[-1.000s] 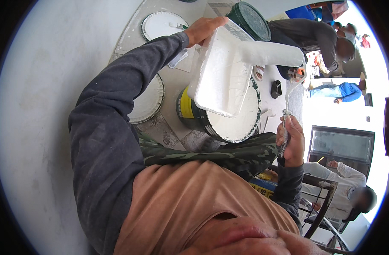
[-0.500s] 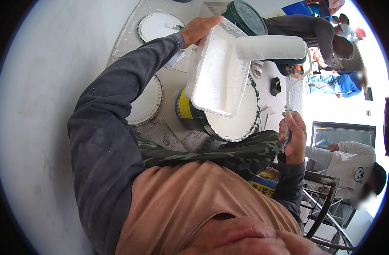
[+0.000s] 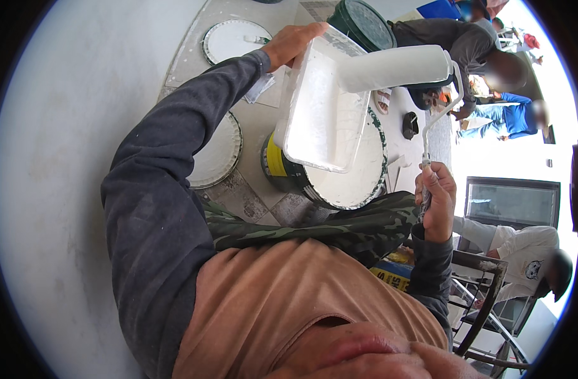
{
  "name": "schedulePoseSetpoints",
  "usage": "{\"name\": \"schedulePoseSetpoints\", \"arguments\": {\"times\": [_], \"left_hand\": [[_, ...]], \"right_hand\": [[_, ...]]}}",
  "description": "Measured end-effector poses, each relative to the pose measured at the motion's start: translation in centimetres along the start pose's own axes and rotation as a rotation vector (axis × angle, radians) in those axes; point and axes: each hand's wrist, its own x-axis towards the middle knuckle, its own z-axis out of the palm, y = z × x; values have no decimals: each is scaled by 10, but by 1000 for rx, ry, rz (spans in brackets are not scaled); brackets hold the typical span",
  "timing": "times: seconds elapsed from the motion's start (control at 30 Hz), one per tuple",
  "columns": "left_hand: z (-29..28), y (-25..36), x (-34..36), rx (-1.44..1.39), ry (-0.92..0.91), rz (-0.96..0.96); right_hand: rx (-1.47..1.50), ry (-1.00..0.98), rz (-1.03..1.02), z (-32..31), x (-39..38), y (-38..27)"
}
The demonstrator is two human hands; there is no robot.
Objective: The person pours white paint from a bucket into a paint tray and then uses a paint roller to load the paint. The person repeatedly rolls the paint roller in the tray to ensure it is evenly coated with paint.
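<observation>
My left hand [image 3: 295, 45] grips the far left rim of a white paint tray [image 3: 314, 120], which is tilted above a dark green bucket [image 3: 358, 180] of white paint. White paint coats the tray's inside. In my right hand [image 3: 437, 202] is the handle of a paint roller [image 3: 393, 68], my fingers wrapped round it. The roller's white, paint-covered sleeve lies across the tray's far right side, its left end over the tray. A bent wire frame joins the sleeve to the handle.
Round white lids [image 3: 217, 151] lie on the tiled floor at left, a brush [image 3: 256, 40] on the farther one. A closed green bucket [image 3: 365, 25] stands beyond the tray. A white wall [image 3: 55, 189] rises at left. Co-workers [image 3: 456, 47] are at right, near a metal frame [image 3: 485, 303].
The roller sleeve has shifted slightly left and away from me, and tilts more. My right hand has moved a little farther with it. The tray is nearly still.
</observation>
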Motion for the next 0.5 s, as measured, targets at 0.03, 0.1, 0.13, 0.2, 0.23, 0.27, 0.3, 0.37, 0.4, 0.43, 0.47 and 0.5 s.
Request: {"name": "schedulePoseSetpoints", "arguments": {"times": [0.03, 0.1, 0.13, 0.2, 0.23, 0.27, 0.3, 0.37, 0.4, 0.43, 0.47, 0.5], "left_hand": [[3, -1, -1, -30, 43, 18], [1, 0, -1, -6, 10, -5], [0, 0, -1, 0, 0, -22], [-2, 0, 1, 8, -18, -37], [-3, 0, 1, 10, -24, -48], [-4, 0, 1, 19, -41, -54], [-5, 0, 1, 29, -59, -60], [-5, 0, 1, 50, -68, -62], [-5, 0, 1, 61, -61, -59], [-5, -1, 1, 71, -54, -56], [-5, -1, 1, 83, -49, -52], [-5, -1, 0, 95, -44, -48]], "right_hand": [[-10, 5, -1, 0, 0, 0], [-16, 4, -6, -1, 0, 0], [-21, -2, -11, -1, -1, 0], [-38, 5, -21, -3, -1, 0], [-46, 7, -26, -4, -1, 0], [-55, 12, -34, -5, -1, 0], [-65, 17, -41, -6, -1, 1], [-83, 29, -52, -8, -2, 2], [-91, 37, -55, -10, -3, 2], [-99, 43, -58, -11, -5, 1], [-100, 51, -57, -13, -7, 1], [-100, 59, -56, -14, -9, 0]]}}
